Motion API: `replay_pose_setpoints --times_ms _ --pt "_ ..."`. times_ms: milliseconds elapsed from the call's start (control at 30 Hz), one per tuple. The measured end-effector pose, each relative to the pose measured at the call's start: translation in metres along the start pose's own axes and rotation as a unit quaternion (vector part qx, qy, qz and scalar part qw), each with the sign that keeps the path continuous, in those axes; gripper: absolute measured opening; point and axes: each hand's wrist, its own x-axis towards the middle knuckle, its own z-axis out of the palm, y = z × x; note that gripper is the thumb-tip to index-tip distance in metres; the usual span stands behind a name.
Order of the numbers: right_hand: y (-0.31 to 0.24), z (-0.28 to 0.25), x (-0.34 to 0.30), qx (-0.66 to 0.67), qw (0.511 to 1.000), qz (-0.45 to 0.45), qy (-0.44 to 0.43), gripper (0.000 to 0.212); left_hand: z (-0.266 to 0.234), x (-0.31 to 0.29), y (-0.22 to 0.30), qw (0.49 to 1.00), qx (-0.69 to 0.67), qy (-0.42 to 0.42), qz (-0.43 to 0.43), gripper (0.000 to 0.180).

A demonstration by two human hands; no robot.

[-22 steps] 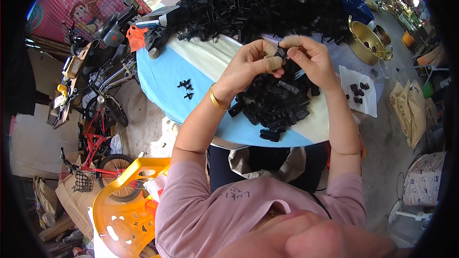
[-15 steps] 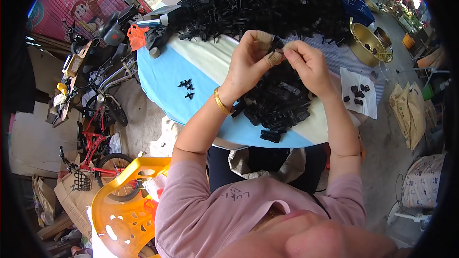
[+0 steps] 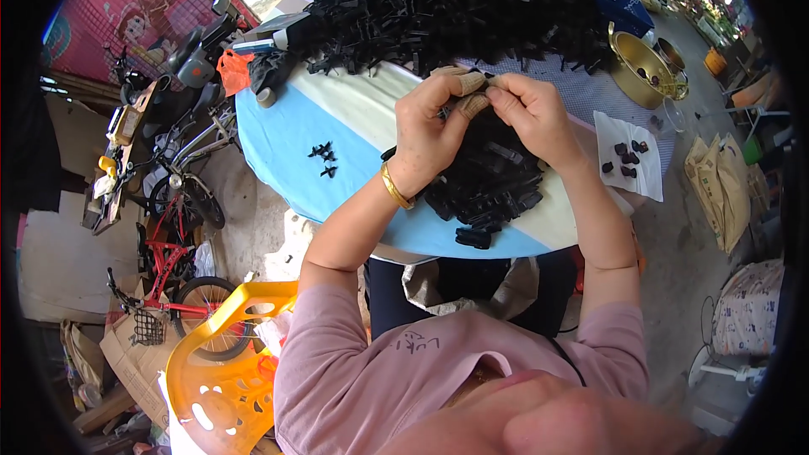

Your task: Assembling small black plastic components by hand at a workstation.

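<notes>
Both hands meet above the near part of the table, thumbs and fingertips pinched together. My left hand (image 3: 431, 122), with tan coverings on some fingers and a gold bangle at the wrist, grips a small black piece, mostly hidden by the fingers. My right hand (image 3: 538, 118) pinches at the same spot, its fingertips almost touching the left ones. Below them lies a loose heap of black plastic parts (image 3: 489, 181). One black part (image 3: 474, 238) rests by the table's near edge. Several small black pieces (image 3: 323, 158) sit apart on the blue cloth to the left.
A large mound of black parts (image 3: 455, 8) covers the table's far side. On the right are a white sheet with dark lumps (image 3: 624, 131) and a brass-coloured pot (image 3: 632, 76). A yellow plastic chair (image 3: 223, 371) and a red bicycle (image 3: 173, 265) stand at left.
Both hands have shifted slightly left in the picture, fingertips still together. Less of the small black piece shows between them. The heaps look the same.
</notes>
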Motion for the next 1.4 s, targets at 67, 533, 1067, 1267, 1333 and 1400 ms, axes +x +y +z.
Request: replay_pose_setpoints --times_ms 67,533,1067,1267,1333,1400 --pt "0.008 -0.003 0.003 -0.018 1.000 -0.004 -0.002 0.012 0.001 0.001 -0.003 1.000 0.027 0.009 -0.011 0.025" --pt "0.205 -0.153 0.027 -0.344 0.851 0.176 0.356 0.042 0.002 0.008 0.009 0.972 -0.006 -0.229 -0.052 0.026" --pt "0.041 -0.026 0.030 0.049 0.998 0.044 0.008 0.018 -0.012 0.013 -0.025 0.968 -0.157 -0.020 -0.192 0.072" --pt "0.020 0.001 0.017 0.077 0.994 0.058 -0.052 0.015 -0.016 0.016 -0.011 0.966 -0.115 -0.141 -0.185 0.069" --pt "0.023 0.001 0.017 0.092 0.990 0.102 -0.007 0.015 -0.012 0.014 -0.008 0.974 -0.078 -0.145 -0.158 0.066" --pt "0.016 0.003 0.017 0.159 0.979 0.124 0.004 0.012 -0.009 0.011 -0.006 0.979 -0.040 -0.149 -0.134 0.064"
